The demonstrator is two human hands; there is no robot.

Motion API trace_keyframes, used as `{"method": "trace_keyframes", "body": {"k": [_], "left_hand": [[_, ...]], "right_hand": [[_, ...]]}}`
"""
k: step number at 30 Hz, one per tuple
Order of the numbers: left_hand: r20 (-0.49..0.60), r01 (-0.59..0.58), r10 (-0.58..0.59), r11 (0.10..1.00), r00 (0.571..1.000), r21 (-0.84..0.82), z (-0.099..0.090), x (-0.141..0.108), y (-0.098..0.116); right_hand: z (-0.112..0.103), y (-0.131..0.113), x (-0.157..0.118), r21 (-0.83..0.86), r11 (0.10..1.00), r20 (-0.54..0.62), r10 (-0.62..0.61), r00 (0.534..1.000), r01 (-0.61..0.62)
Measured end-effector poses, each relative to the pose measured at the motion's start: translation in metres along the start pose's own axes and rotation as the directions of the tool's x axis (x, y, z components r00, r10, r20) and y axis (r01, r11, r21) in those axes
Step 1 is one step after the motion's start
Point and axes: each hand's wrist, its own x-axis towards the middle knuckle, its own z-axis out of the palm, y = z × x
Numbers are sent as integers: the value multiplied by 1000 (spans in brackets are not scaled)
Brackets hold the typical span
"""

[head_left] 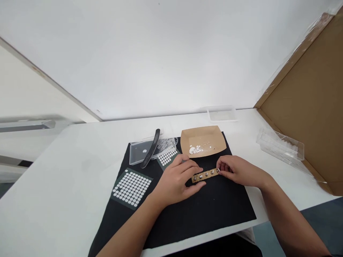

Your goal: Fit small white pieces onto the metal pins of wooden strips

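A narrow brown strip (206, 174) lies on the black mat, carrying a row of several small silvery pieces with white bits on them. My left hand (178, 178) straddles the strip's left end, its thumb along the near edge and its fingertips at the far edge, steadying it. At the right end, my right hand (232, 169) pinches the last small silvery piece (218, 170) between thumb and forefinger; its other fingers are curled. Left of my left hand lies a dark sheet of white oval stickers (132, 187). A second sticker sheet (167, 157) is just beyond that hand.
Behind the strip stands a kraft paper tray (203, 135) with white flakes. A black curved nail file (151, 148) rests across a clear plastic box (136, 151). Another clear box (281, 146) sits right, before a large cardboard box (305, 96). An empty-looking plastic tray (222, 115) touches the wall area.
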Motion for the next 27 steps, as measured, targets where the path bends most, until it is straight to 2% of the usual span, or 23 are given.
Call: {"method": "trace_keyframes", "body": {"k": [3, 15, 22, 27], "left_hand": [[72, 2, -2, 1000, 997, -8, 3, -2, 1], [128, 44, -42, 999, 991, -13, 11, -5, -3], [103, 88, -78, 992, 992, -87, 13, -5, 0], [18, 140, -139, 978, 990, -153, 12, -6, 2]], "right_hand": [[0, 0, 0, 5, 1000, -1, -1, 1000, 1], [1, 2, 1, 27, 1000, -7, 3, 1000, -3], [3, 4, 1, 36, 999, -3, 8, 1000, -8], [2, 7, 0, 30, 1000, 3, -7, 1000, 7]]}}
